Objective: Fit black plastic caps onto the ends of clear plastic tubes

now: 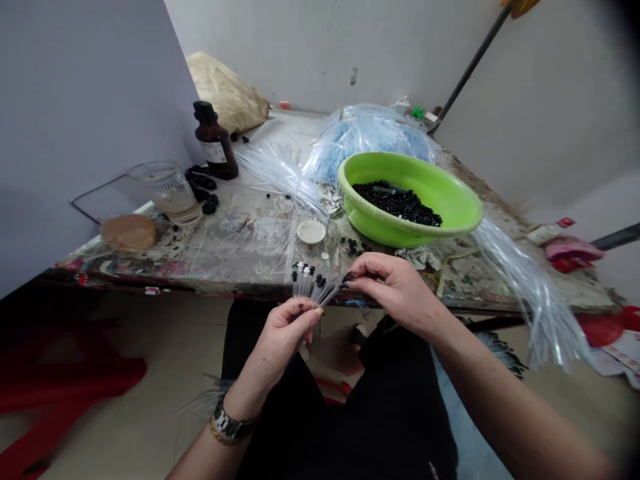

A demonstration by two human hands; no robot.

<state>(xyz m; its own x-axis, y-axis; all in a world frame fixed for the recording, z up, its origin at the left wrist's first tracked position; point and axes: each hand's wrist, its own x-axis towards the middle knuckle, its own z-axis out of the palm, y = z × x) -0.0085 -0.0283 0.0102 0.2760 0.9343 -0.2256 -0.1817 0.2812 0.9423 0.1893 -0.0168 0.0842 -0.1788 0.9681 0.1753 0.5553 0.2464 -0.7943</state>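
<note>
Left hand [286,330], tubes [304,288], illegible label [214,153].

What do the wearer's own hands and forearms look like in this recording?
Both the left hand and right hand are ungloved, with dark smudges on the fingers. No sleeves show on the forearms. The left wrist wears a silver metal link watch and a thin gold-coloured bracelet.

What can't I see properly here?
Words on the brown bottle: too small, head view.
Middles of the clear tubes: behind the left hand, head view.
Bottom of the green bowl: under black pieces, head view.
Left side of the cream bag: behind grey panel, head view.
</note>
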